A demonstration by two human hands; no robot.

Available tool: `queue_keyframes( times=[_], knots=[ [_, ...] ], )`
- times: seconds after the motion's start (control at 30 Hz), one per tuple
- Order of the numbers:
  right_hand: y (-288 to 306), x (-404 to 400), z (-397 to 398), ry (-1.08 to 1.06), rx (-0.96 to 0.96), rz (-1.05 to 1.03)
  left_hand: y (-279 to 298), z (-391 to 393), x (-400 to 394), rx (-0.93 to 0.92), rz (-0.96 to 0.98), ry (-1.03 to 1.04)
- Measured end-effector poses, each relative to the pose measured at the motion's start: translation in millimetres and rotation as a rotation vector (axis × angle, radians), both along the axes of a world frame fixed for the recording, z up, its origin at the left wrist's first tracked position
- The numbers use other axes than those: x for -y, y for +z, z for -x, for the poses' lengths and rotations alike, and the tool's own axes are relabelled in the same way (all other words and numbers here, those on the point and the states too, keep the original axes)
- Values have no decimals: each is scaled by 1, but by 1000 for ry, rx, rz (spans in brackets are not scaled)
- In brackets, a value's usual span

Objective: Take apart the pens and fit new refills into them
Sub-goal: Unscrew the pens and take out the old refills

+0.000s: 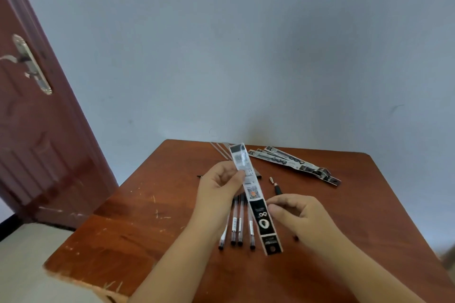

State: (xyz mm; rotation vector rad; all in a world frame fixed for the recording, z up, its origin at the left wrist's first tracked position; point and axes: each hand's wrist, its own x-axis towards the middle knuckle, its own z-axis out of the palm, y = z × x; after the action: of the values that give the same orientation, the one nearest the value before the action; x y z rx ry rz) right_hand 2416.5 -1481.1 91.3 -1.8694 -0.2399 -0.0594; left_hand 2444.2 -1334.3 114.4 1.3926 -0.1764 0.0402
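1. A reddish-brown wooden desk point(138, 236) fills the lower middle and right of the frame, its top scuffed with pale scratches near the left edge and its near-left corner chipped.
2. Behind the desk a plain grey-blue wall point(246, 44) takes up most of the upper frame.
3. At the left stands a dark red door point(41, 142) with a silver lever handle point(27, 63) on a long plate; pale floor shows at the lower left.
4. The left hand point(216, 194) pinches the upper part of a long refill packet point(256, 200) between thumb and fingers, holding it above the desk near the centre of the frame.
5. The right hand point(298, 216) is curled, its fingertips pinching the packet's black lower section at its right edge.
6. Under the packet, four pens point(236, 226) lie side by side on the desk, dark ends toward the bottom of the frame.
7. Just right of the packet, above the right hand, a dark pen tip section point(278, 188) and a small metal cone point(271, 179) lie on the desk.
8. Further up and right, several more refill packets point(293, 162) lie fanned together near the desk's far edge.
9. Some thin clear tubes point(220, 151) rest at the far edge, behind the held packet's top.
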Motion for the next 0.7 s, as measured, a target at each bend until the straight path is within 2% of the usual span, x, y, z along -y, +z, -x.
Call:
queue_keyframes(
  times=[0.1, 0.13, 0.3, 0.37, 0.57, 0.7],
  knots=[
    [0, 11, -3, -87, 34, -70, 14, -2, -12, -51, 66, -74],
    [0, 14, -5, -123, 41, -94, 18, -3, -16, -47, 22, -90],
    [-2, 16, -7, -139, 99, -1, 8, -1, -24, 45, -611, -111],
    [-2, 15, -6, -81, 78, 45, -3, 2, -21, 96, -727, -154],
    [-3, 15, -7, 34, -28, 9, -24, 3, -17, 139, -745, -123],
    [-8, 14, -8, 65, -51, 71, -30, 1, -17, 185, -786, -156]
  ],
)
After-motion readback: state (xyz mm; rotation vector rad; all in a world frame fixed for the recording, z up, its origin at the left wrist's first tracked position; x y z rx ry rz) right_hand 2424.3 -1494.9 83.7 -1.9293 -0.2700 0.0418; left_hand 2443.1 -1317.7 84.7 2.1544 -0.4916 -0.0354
